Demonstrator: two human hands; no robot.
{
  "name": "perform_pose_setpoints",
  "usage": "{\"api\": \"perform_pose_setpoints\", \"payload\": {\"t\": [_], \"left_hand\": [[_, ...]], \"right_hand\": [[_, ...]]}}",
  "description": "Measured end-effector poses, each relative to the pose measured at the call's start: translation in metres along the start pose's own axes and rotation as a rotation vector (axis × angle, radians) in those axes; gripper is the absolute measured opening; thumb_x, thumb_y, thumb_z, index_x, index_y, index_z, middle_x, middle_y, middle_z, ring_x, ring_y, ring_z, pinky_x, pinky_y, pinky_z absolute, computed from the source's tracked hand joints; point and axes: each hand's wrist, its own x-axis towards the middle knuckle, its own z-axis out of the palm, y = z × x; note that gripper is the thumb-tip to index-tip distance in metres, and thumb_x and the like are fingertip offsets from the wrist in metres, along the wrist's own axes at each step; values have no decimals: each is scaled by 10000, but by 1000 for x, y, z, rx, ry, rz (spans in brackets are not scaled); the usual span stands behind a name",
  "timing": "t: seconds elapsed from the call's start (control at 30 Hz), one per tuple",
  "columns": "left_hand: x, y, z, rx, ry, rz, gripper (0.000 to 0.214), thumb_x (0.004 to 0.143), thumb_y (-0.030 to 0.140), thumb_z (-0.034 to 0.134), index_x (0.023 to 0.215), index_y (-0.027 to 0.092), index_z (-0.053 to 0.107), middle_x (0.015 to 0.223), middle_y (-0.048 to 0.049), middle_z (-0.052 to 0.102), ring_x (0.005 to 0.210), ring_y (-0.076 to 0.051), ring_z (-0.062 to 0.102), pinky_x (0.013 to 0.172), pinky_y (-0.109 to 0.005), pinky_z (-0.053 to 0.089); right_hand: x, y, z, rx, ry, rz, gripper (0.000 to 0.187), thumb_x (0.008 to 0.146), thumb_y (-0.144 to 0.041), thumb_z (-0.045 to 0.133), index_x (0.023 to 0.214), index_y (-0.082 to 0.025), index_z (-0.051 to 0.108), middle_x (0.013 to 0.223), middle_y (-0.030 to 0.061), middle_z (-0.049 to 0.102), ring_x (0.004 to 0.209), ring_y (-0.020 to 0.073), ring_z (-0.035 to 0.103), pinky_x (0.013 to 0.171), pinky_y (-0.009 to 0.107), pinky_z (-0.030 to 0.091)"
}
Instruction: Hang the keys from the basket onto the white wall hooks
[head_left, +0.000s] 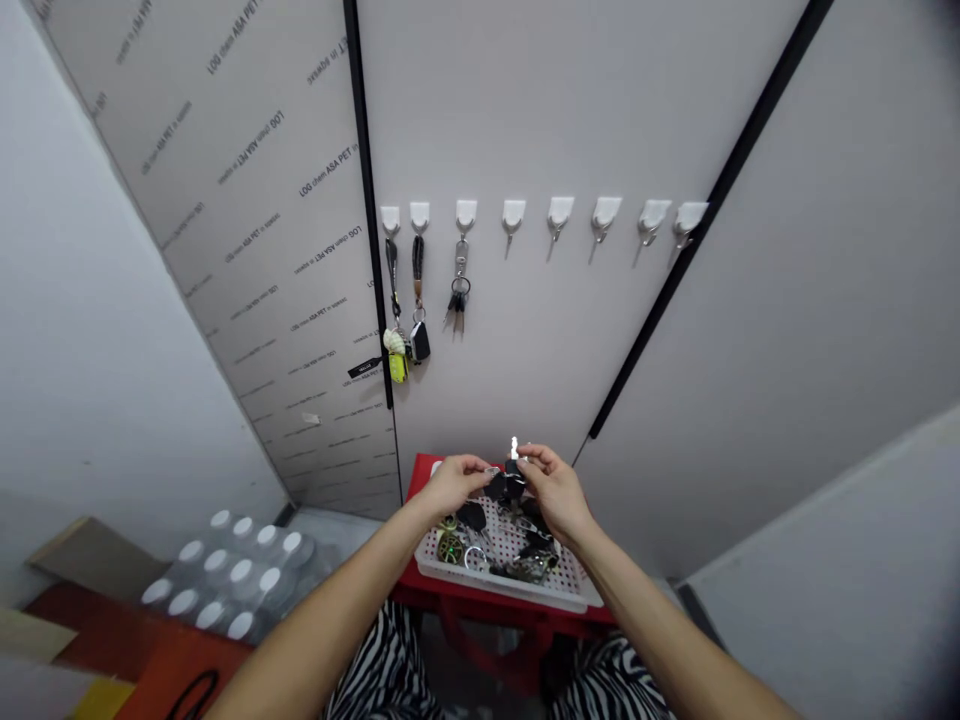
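Note:
My left hand and my right hand are raised together over a white perforated tray of keys. Both pinch a bunch of black-headed keys, with one silver blade sticking up between them. The tray holds several more keys and key rings and rests on a red stool. On the wall above runs a row of white hooks. The three leftmost hooks carry key sets: one with a shell and yellow tag, one with a dark fob, one with black keys.
Several hooks to the right hang bare. A shrink-wrapped pack of white-capped bottles lies on the floor at the left, next to cardboard and orange sheets. Black vertical strips divide the wall panels. Zebra-patterned trousers show below.

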Motion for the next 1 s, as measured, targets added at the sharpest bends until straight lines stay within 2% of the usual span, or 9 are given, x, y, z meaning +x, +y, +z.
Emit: {"api": "perform_pose_setpoints", "payload": {"t": [0.1,0.2,0.33,0.4,0.53,0.67,0.77,0.87,1.0], "left_hand": [[3,-5,0,-39,22,-15,116,550,222,536,583,125,481,448,47,459,411,-38,396,448,-170,284],[4,-8,1,-105,26,-35,130,556,234,532,589,132,458,460,45,467,416,-38,417,456,-168,306],[5,-6,1,-194,22,-64,181,539,274,550,604,131,460,507,36,483,449,-38,445,460,-161,315],[7,-4,1,-222,12,-78,191,531,277,556,607,129,463,516,34,484,459,-40,453,467,-163,319],[8,-4,2,-242,-3,-77,188,527,272,556,598,130,455,493,42,469,442,-35,436,469,-165,311],[7,-4,5,-206,31,-87,206,531,303,544,585,131,443,478,51,441,417,-30,399,435,-162,283],[9,-4,6,-150,4,-78,270,496,255,570,719,158,452,530,58,446,436,-43,410,438,-172,299],[13,1,1,6,-3,39,368,463,144,574,809,169,452,623,27,491,499,-79,452,490,-212,338],[15,21,-12,313,245,350,316,489,117,542,801,161,521,828,-44,512,762,-152,459,697,-262,329]], "right_hand": [[1,8,-6,-81,-21,35,202,558,-282,526,722,-175,478,483,-61,471,398,51,389,403,176,289],[2,13,-12,-245,-36,-2,191,575,-280,495,728,-165,496,564,-25,519,476,81,451,475,212,349],[-3,9,-17,-632,54,-316,210,582,-259,477,769,-187,539,932,51,498,818,158,469,703,295,356],[-6,6,-17,-787,11,-458,200,587,-245,481,769,-206,554,1002,49,461,909,169,419,770,309,318],[-8,3,-14,-939,-129,-522,124,631,-237,459,700,-195,555,792,38,541,780,151,459,713,291,338],[-5,-1,-9,-1076,-163,-585,122,669,-227,417,618,-185,520,695,28,540,683,142,455,630,272,338],[-2,-9,-4,-1199,-149,-651,142,688,-202,382,607,-177,497,651,32,525,645,143,443,597,269,322],[3,-22,0,-1265,-151,-668,150,698,-195,360,609,-172,478,634,34,515,627,140,442,581,258,320],[11,-47,4,-1338,-194,-638,170,709,-209,332,614,-168,467,646,44,513,600,133,452,560,240,325]]}}
